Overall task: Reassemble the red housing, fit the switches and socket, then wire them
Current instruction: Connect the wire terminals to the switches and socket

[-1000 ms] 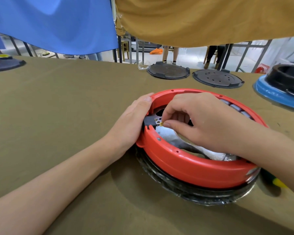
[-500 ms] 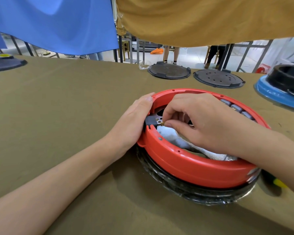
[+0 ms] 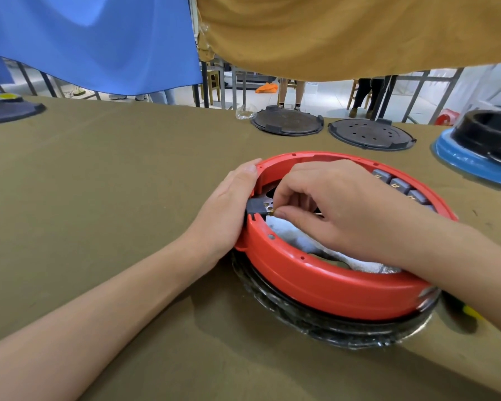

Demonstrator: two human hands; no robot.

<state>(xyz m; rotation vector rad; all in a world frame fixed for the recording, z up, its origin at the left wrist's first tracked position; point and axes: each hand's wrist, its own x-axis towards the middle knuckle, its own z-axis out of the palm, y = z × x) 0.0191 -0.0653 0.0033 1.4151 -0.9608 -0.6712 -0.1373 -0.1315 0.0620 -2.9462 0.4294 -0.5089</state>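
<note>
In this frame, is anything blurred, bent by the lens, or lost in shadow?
Head view: the red housing is sharp except its lower right end, which is motion-smeared; wide-angle bending curves the table edge; light is soft and even, with a mild shadow under the left hand; the right hand hides the part it pinches.

— Housing first: the round red plastic ring housing (image 3: 324, 282) is smooth with a low satin sheen, and moulded holes dot its rim.

— And beneath it?

— A glossy clear film wrap over a black base (image 3: 315, 322), crinkled and reflective. Inside lies rough white fibrous padding (image 3: 298, 241).

— The fitted parts?

— A matt black plastic socket block (image 3: 256, 208) with small brass-coloured metal terminals (image 3: 269, 208); matt grey plastic switch bodies (image 3: 399, 185) along the far wall.

— The bench?

— A matt olive-brown cloth table cover (image 3: 113, 183), finely woven. Two dull black plastic discs (image 3: 370, 134) at the back look dusty. The blue hanging sheet (image 3: 84, 39) and the tan hanging sheet (image 3: 344, 33) are soft matt cloth.
</note>
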